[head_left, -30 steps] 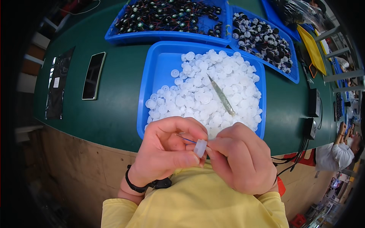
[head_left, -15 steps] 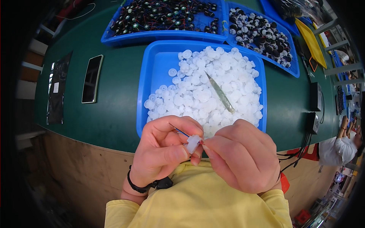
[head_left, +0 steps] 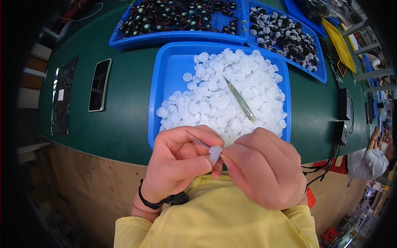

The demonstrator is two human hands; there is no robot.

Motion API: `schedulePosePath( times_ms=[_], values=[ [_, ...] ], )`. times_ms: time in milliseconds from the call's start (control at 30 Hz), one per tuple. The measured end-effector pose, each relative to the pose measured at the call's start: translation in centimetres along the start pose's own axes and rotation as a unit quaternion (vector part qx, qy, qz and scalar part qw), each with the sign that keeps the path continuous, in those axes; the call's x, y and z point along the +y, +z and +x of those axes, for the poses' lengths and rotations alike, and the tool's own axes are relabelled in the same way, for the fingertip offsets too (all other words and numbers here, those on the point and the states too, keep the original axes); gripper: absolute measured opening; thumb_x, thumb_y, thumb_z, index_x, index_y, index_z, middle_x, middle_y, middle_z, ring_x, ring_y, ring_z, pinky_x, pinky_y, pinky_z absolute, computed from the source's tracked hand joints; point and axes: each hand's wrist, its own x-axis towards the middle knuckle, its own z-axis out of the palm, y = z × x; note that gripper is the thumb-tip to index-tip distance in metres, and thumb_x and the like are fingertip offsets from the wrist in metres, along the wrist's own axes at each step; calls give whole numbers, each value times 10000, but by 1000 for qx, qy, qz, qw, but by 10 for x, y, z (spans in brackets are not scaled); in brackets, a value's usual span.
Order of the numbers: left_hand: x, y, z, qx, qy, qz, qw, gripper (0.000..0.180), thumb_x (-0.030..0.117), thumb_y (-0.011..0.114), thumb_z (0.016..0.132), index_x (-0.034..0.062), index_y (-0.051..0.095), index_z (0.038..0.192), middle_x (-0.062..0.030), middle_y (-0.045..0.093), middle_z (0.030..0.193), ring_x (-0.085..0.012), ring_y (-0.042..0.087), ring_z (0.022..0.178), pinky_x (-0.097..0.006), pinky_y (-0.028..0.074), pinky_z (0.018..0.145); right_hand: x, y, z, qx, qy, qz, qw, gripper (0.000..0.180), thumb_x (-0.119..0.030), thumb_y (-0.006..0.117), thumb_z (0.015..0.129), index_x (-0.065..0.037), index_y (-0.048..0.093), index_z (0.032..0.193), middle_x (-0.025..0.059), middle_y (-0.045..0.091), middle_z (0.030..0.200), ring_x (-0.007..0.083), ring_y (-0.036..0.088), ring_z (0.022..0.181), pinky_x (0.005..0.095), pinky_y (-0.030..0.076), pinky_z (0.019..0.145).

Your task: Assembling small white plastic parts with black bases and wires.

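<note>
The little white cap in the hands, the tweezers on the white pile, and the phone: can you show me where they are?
white cap (head_left: 215, 153), head view, on its side between the fingertips.
tweezers (head_left: 240, 99), head view, mid-length of the blades.
phone (head_left: 100, 84), head view, middle of its dark screen.

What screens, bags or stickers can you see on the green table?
Phone: left of the white-parts tray, flat, slim black rectangle with dark screen.
Dark bag: far left of the table, flat, shiny black, oblong.
Sticker: on the dark bag, small white rectangle.
</note>
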Motion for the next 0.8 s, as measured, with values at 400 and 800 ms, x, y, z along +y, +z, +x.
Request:
schedulePosePath(
  times_ms=[400,800],
  values=[
    [-1,1,2,5,19,14,1000,287,-155,591,697,-106,563,979,-188,530,1036,-219,601,823,-301,530,685,-1,-7,2,-21,77,89,993,222,53,665,634,3,593,838,118,607,804,213,591,624,275,466,521],
    [-12,15,12,28,409,659,631,344,-122,675,584,-69,569,907,-153,557,839,-250,554,633,-287,472,531,14,12,-11,42,125,182,974,191,22,668,679,31,597,855,121,599,819,239,586,644,283,477,546]
  ],
)
